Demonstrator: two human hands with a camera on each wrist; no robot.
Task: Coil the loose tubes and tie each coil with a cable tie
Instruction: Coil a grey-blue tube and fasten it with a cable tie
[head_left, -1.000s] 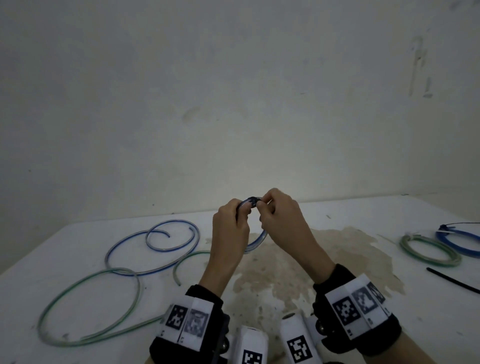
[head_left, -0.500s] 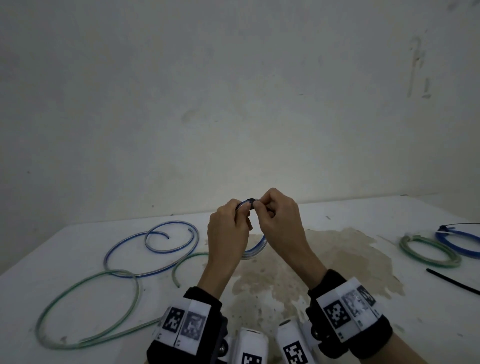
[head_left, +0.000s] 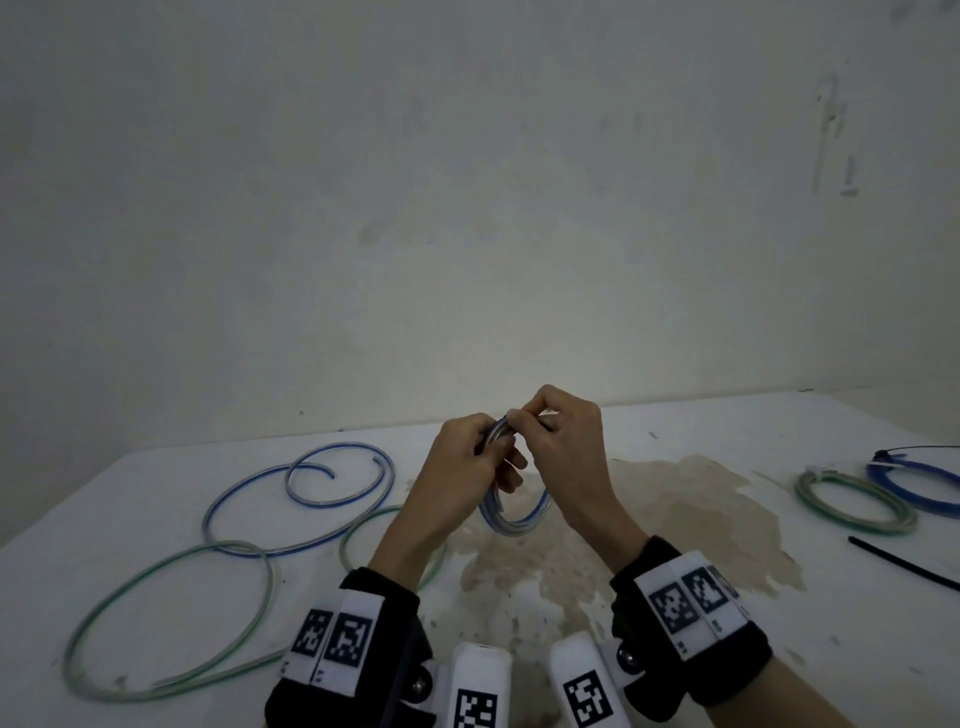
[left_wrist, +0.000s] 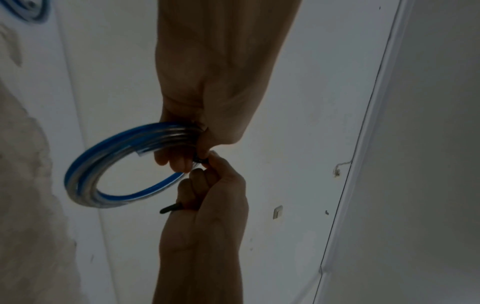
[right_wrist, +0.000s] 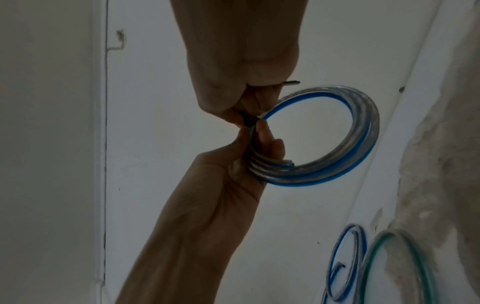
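Observation:
Both hands hold a small coil of clear tube with a blue stripe (head_left: 511, 519) (left_wrist: 85, 176) (right_wrist: 361, 135) in the air above the table. My left hand (head_left: 467, 457) (left_wrist: 187, 156) (right_wrist: 249, 152) grips the coil's top, fingers curled round its turns. My right hand (head_left: 550, 431) (left_wrist: 207, 185) (right_wrist: 241, 102) pinches a black cable tie (left_wrist: 170, 208) (right_wrist: 246, 121) wrapped round the coil where the left hand holds it; the tie's tail (right_wrist: 291, 82) sticks out of the right fist.
A loose blue-striped tube (head_left: 322, 488) and a loose green tube (head_left: 171, 613) lie on the white table (head_left: 727, 649) at left. At right lie a tied green coil (head_left: 852, 501), a tied blue coil (head_left: 919, 480) and a spare black cable tie (head_left: 904, 564). A brown stain (head_left: 675, 530) marks the middle.
Both hands have risen slightly with the coil, and the right hand's fingers have shifted on the cable tie at the coil's top.

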